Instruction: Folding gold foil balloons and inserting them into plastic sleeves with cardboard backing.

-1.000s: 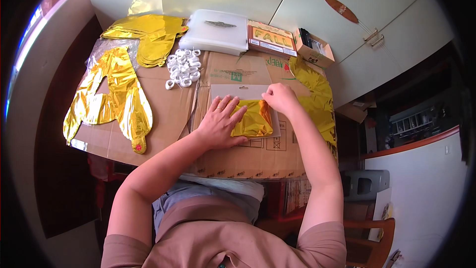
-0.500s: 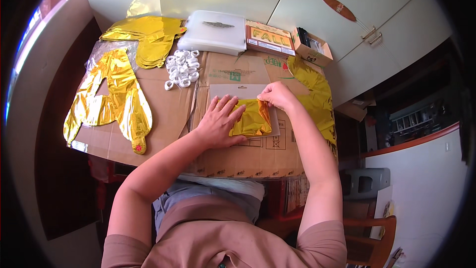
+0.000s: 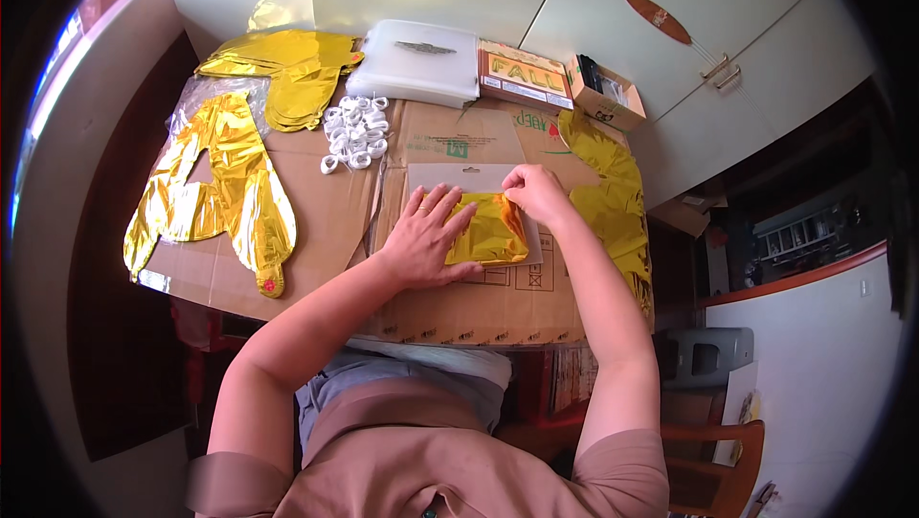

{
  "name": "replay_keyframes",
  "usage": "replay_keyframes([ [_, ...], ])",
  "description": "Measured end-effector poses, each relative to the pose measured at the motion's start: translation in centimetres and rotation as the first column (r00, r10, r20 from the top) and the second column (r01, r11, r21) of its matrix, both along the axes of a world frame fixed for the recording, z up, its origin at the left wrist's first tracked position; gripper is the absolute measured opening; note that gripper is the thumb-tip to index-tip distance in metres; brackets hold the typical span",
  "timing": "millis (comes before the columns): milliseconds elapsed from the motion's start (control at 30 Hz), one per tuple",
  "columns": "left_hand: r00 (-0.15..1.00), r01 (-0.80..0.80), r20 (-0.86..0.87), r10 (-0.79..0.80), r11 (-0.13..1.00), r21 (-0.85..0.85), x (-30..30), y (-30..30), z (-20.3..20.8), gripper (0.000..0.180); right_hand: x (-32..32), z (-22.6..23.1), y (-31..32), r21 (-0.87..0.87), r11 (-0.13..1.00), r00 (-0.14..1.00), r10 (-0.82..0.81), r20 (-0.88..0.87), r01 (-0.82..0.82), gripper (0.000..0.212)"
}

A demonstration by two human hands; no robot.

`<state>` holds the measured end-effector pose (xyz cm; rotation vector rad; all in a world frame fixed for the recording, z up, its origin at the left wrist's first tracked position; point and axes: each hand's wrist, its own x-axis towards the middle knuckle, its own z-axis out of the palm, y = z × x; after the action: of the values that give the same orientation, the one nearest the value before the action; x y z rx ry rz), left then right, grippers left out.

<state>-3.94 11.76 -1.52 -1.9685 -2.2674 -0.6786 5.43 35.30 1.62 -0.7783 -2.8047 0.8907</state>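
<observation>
one folded piece of shiny gold foil (image 3: 490,234) is lying mid-frame against a flat, pale, plastic-looking sheet (image 3: 440,176). the left hand (image 3: 421,242) is pressing its left side, fingers wide; the right hand (image 3: 536,191) is pinching its top right corner, fingers narrow. they are likely tidying it, so the next move is probably calling for smoothing that corner.

At the centre, folded gold foil (image 3: 490,231) is gleaming, creased and metallic-looking. Around it, brown cardboard (image 3: 450,317) is showing a matt paper face. At left, a foil piece (image 3: 251,188) is shining, wrinkled. At upper centre, translucent plastic sleeves (image 3: 416,68) are looking smooth. At the bottom, a cloth shirt (image 3: 479,470) is appearing matt.
</observation>
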Motion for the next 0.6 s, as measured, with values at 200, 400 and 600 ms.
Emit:
replay_keyframes([
  [200,1.000,-0.020,-0.021,0.020,1.000,0.008,-0.1,0.1,-0.9,0.069,1.1,-2.2,-3.4,0.300,0.947,0.971,-0.043,-0.234,0.114,0.006],
  [400,0.999,-0.034,-0.011,0.034,0.999,-0.006,0.1,0.1,-0.9,0.069,2.2,-3.3,-4.6,0.423,0.891,0.936,-0.006,-0.353,0.165,0.012],
  [600,0.999,-0.037,-0.009,0.037,0.999,-0.015,0.0,0.1,-1.0,0.072,2.7,-3.8,-7.2,0.453,0.890,0.956,0.084,-0.281,0.055,0.049],
])
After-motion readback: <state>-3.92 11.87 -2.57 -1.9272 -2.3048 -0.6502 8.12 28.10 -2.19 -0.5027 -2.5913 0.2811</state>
